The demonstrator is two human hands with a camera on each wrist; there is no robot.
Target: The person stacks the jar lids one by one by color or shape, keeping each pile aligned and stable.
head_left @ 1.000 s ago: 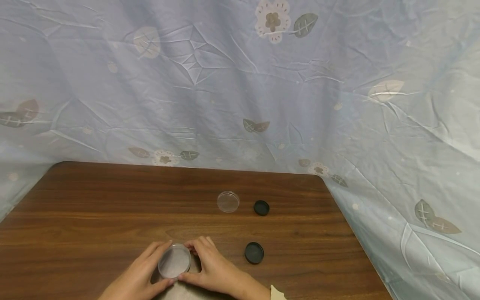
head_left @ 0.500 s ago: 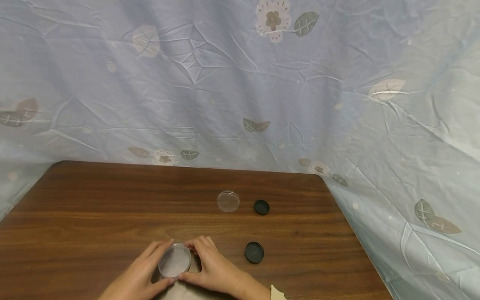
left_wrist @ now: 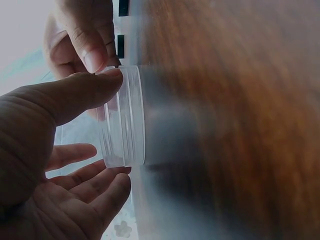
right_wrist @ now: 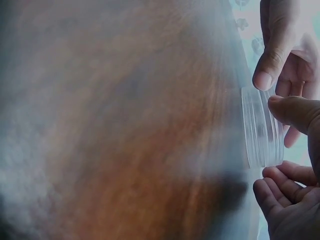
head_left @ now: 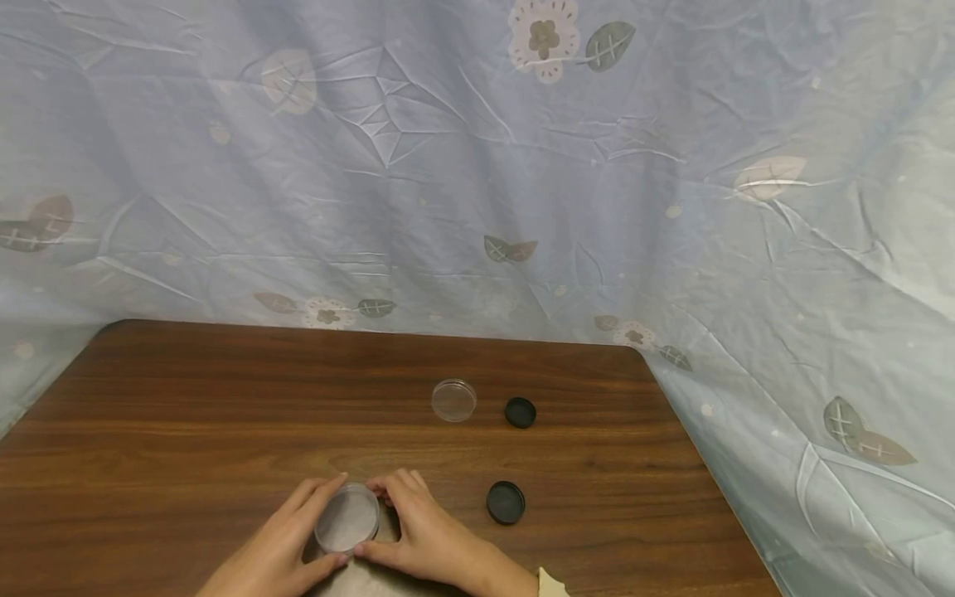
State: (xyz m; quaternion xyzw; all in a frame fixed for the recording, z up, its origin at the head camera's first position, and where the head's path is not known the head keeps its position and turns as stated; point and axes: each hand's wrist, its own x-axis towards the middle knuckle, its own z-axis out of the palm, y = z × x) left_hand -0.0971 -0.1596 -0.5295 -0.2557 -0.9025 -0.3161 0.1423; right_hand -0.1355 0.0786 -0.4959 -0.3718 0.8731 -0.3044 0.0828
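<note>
Between both hands near the table's front edge is a clear shallow round plastic container [head_left: 347, 519] with ridges around its side. My left hand [head_left: 272, 543] holds its left side, thumb at the near edge and fingers at the far edge. From the right, my right hand [head_left: 431, 531] grips the same container, its thumb close to the other thumb. In the left wrist view the container [left_wrist: 125, 117] appears edge-on, the fingers of both hands around it. The right wrist view shows the container's ridged wall [right_wrist: 260, 130] as well.
A second clear round container piece [head_left: 453, 401] lies farther back on the brown wooden table [head_left: 224, 398]. Right of it is a black round lid [head_left: 520, 413], and another black lid [head_left: 506, 503] lies nearer, right of my right hand. Patterned fabric [head_left: 448, 166] hangs behind the table and along its sides.
</note>
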